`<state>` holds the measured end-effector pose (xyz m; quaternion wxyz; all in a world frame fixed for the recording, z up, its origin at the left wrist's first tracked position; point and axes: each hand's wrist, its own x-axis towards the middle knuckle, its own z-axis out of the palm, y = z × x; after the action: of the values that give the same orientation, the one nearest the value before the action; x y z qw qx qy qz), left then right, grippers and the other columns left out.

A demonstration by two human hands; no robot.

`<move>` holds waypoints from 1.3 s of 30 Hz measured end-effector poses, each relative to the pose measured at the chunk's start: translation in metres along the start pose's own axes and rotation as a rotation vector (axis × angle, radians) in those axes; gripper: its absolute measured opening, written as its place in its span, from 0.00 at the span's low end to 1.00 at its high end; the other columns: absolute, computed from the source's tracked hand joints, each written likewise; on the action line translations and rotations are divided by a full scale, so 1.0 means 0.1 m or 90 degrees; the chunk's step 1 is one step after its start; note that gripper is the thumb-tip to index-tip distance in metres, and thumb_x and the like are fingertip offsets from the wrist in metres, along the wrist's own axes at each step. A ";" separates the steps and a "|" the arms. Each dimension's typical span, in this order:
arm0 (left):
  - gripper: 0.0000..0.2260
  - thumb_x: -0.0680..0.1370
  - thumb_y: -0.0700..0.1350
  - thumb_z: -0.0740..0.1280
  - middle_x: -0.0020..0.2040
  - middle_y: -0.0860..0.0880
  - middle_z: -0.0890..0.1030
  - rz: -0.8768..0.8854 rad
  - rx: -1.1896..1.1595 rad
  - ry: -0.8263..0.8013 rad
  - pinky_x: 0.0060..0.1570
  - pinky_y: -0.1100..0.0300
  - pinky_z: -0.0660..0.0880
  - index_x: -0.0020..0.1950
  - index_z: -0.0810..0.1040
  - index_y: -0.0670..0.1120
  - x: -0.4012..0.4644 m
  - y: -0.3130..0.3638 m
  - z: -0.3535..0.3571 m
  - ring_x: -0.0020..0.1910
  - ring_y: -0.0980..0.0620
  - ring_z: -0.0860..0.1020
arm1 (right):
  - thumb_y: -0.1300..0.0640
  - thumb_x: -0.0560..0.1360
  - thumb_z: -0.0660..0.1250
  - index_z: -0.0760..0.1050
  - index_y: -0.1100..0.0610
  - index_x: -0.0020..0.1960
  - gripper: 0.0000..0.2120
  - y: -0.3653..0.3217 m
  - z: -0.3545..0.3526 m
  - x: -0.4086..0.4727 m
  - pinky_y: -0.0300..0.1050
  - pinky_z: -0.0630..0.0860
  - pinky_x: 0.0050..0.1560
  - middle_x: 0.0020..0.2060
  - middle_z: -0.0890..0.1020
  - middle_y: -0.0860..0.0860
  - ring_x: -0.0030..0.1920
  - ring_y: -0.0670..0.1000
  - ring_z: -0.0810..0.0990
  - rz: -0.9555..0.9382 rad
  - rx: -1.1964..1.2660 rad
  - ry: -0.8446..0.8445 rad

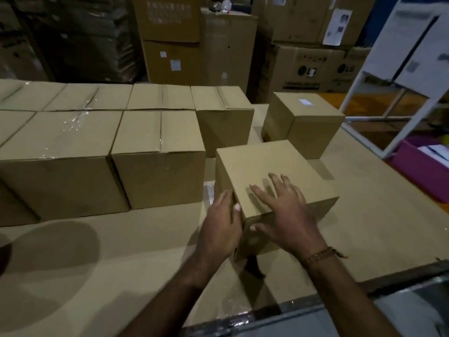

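A plain brown cardboard box (262, 166) sits tilted on the cardboard-covered table (121, 251), its near corner raised a little. My left hand (221, 227) presses against the box's left side near the corner, thumb on the top edge. My right hand (284, 215) lies flat on the box's top with fingers spread and straight, the thumb hanging over the front face. A beaded bracelet is on my right wrist.
Two rows of taped cardboard boxes (155, 156) stand to the left. Another box (303, 122) sits behind on the right. A white frame (364, 98) and a pink bin (422, 171) stand at right. Large cartons (313, 69) are stacked behind.
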<state>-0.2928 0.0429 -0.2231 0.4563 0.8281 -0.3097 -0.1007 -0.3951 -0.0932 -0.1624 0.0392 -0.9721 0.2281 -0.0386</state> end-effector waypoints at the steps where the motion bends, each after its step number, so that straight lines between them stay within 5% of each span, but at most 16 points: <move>1: 0.22 0.85 0.57 0.54 0.74 0.57 0.74 0.002 0.008 0.016 0.66 0.46 0.78 0.79 0.67 0.57 0.02 0.00 0.04 0.71 0.54 0.73 | 0.35 0.75 0.72 0.48 0.34 0.83 0.45 0.06 0.04 0.01 0.60 0.44 0.82 0.86 0.45 0.49 0.85 0.58 0.42 -0.006 0.012 0.000; 8: 0.25 0.84 0.57 0.51 0.75 0.56 0.74 -0.043 -0.069 0.164 0.69 0.50 0.76 0.81 0.68 0.54 0.04 0.34 0.52 0.74 0.57 0.72 | 0.37 0.80 0.65 0.52 0.37 0.84 0.36 0.52 0.36 0.07 0.65 0.50 0.82 0.84 0.57 0.54 0.84 0.63 0.52 -0.104 0.007 0.086; 11: 0.20 0.87 0.51 0.55 0.73 0.55 0.76 -0.064 -0.117 0.225 0.61 0.72 0.73 0.80 0.70 0.55 0.11 0.60 0.69 0.67 0.63 0.73 | 0.38 0.81 0.61 0.54 0.38 0.84 0.34 0.75 0.34 0.13 0.65 0.55 0.80 0.83 0.62 0.54 0.83 0.64 0.57 -0.116 0.035 0.142; 13: 0.19 0.87 0.51 0.57 0.70 0.55 0.75 -0.088 -0.168 0.257 0.52 0.78 0.71 0.79 0.70 0.57 0.17 0.82 0.78 0.60 0.67 0.72 | 0.39 0.82 0.59 0.55 0.38 0.83 0.32 0.88 0.30 0.16 0.65 0.55 0.80 0.82 0.64 0.54 0.83 0.63 0.59 -0.113 0.082 0.174; 18: 0.19 0.87 0.54 0.57 0.70 0.54 0.70 -0.065 -0.221 0.274 0.63 0.62 0.77 0.79 0.69 0.61 0.26 1.35 0.98 0.64 0.60 0.72 | 0.40 0.82 0.58 0.58 0.36 0.82 0.29 1.16 0.13 0.14 0.60 0.55 0.81 0.82 0.64 0.47 0.83 0.55 0.58 -0.065 0.292 0.219; 24: 0.22 0.84 0.57 0.60 0.74 0.55 0.72 0.070 0.049 0.167 0.69 0.49 0.72 0.79 0.70 0.58 0.51 1.71 1.14 0.69 0.54 0.67 | 0.39 0.84 0.61 0.70 0.46 0.79 0.26 1.53 0.18 0.09 0.56 0.78 0.71 0.72 0.78 0.43 0.73 0.44 0.74 0.003 0.610 0.237; 26: 0.22 0.84 0.54 0.63 0.73 0.54 0.75 0.087 0.094 0.092 0.71 0.48 0.71 0.78 0.72 0.55 0.58 1.63 1.22 0.72 0.52 0.69 | 0.38 0.84 0.61 0.73 0.49 0.77 0.26 1.63 0.27 0.07 0.54 0.81 0.66 0.68 0.82 0.44 0.68 0.43 0.79 0.028 0.620 0.239; 29: 0.24 0.82 0.47 0.69 0.76 0.54 0.74 0.094 0.067 0.002 0.73 0.49 0.71 0.78 0.72 0.52 0.59 1.38 1.25 0.75 0.55 0.70 | 0.53 0.83 0.69 0.74 0.49 0.77 0.22 1.73 0.40 0.07 0.50 0.82 0.64 0.66 0.82 0.43 0.63 0.38 0.81 0.061 0.630 0.233; 33: 0.27 0.80 0.46 0.73 0.80 0.54 0.69 0.124 0.181 0.053 0.78 0.47 0.65 0.79 0.71 0.54 0.50 1.15 1.14 0.79 0.53 0.64 | 0.59 0.81 0.72 0.75 0.48 0.76 0.25 1.85 0.47 0.11 0.49 0.85 0.57 0.63 0.83 0.45 0.57 0.43 0.84 0.046 0.566 0.272; 39: 0.29 0.76 0.57 0.75 0.79 0.50 0.69 0.057 0.352 0.146 0.79 0.43 0.60 0.76 0.75 0.52 0.45 0.80 0.49 0.80 0.47 0.63 | 0.53 0.80 0.73 0.72 0.42 0.78 0.28 1.80 0.35 0.20 0.45 0.75 0.67 0.77 0.71 0.47 0.73 0.49 0.73 -0.061 0.381 0.242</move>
<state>-0.3129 -0.0499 -0.1799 0.2497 0.9123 -0.3083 0.1016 -0.4529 -0.2606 -0.2129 0.2773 -0.9025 0.1641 -0.2860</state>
